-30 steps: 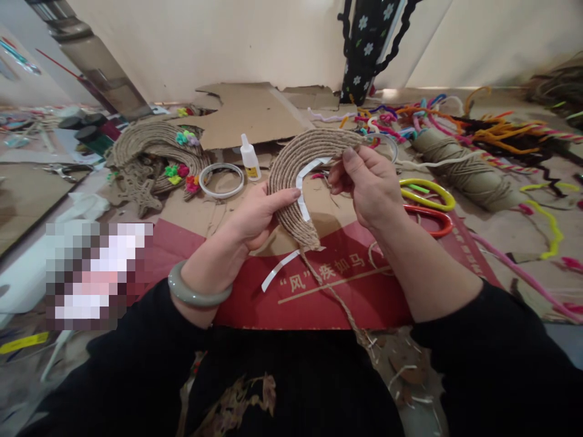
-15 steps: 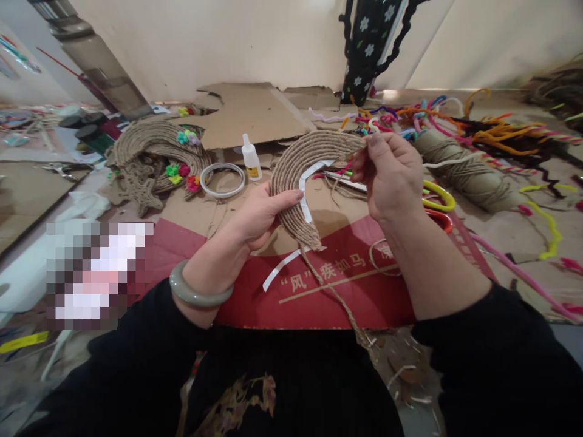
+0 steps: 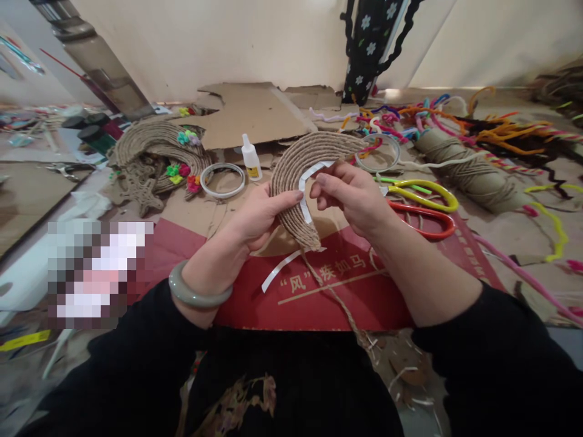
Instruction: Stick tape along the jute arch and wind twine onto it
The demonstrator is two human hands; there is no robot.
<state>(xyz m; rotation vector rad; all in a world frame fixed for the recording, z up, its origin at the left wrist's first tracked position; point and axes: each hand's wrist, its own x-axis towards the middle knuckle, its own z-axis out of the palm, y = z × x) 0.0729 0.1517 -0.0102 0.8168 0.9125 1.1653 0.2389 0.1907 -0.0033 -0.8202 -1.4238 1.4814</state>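
Observation:
A crescent of coiled brown twine is pinched at its left side by my left hand, thumb on top. White tape runs along its inner curve. My right hand is at the inner side of the crescent, its fingers curled together near the tape's upper part; whatever they hold, if anything, is too small to make out. Below the crescent, a loose white strip and a twine tail lie over the red printed board.
A glue bottle and a tape roll stand behind my left hand. Scissors with yellow and red handles lie right, near a twine spool. Finished twine pieces sit left; a tall bottle stands behind.
My right hand has left the crescent's upper right tip and moved down and left to its inner side. The scissors' handles and a second ring now show. My left hand keeps its hold.

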